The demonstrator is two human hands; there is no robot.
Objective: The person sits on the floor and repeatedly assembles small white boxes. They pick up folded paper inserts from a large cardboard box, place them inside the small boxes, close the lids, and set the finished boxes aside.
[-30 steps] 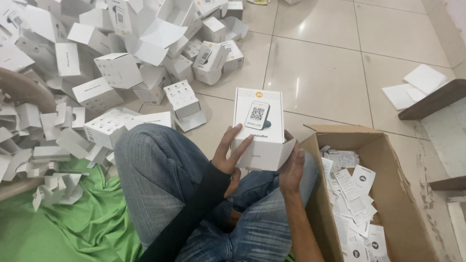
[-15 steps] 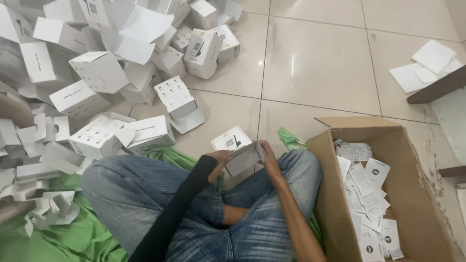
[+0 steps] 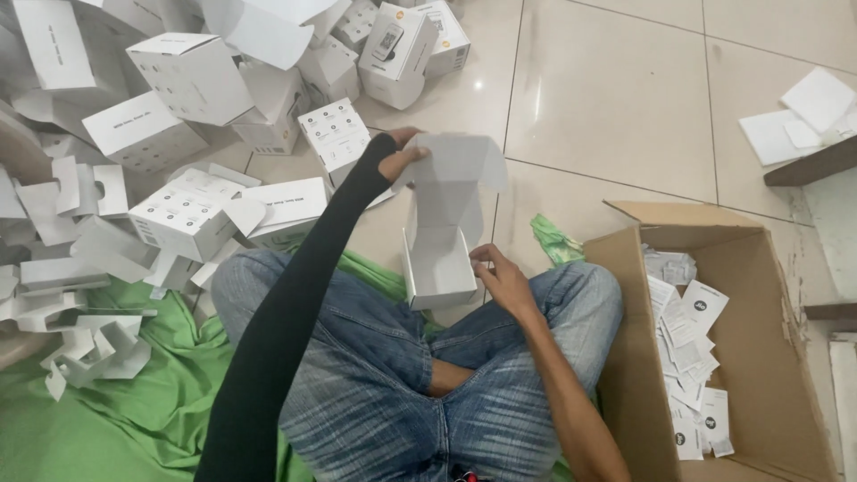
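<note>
A: What's nearest?

B: Two crossed knees in jeans [image 3: 375,375] on a green cloth [image 3: 134,428]. Above them, one open white box [image 3: 439,259], empty, its long axis running near to far, lid flap standing up at the far end.

A: And the hands?

B: The right hand [image 3: 504,281] curls on the box's near right wall, fingers closed on the edge. The left hand [image 3: 397,161], in a black sleeve, pinches the lid's far left corner.

A: Further out?

B: One brown carton [image 3: 759,357] on the right holds leaflets, too overlapped to count, its near end cut off. Far left, a heap of white boxes [image 3: 192,80]; many are half buried.
</note>
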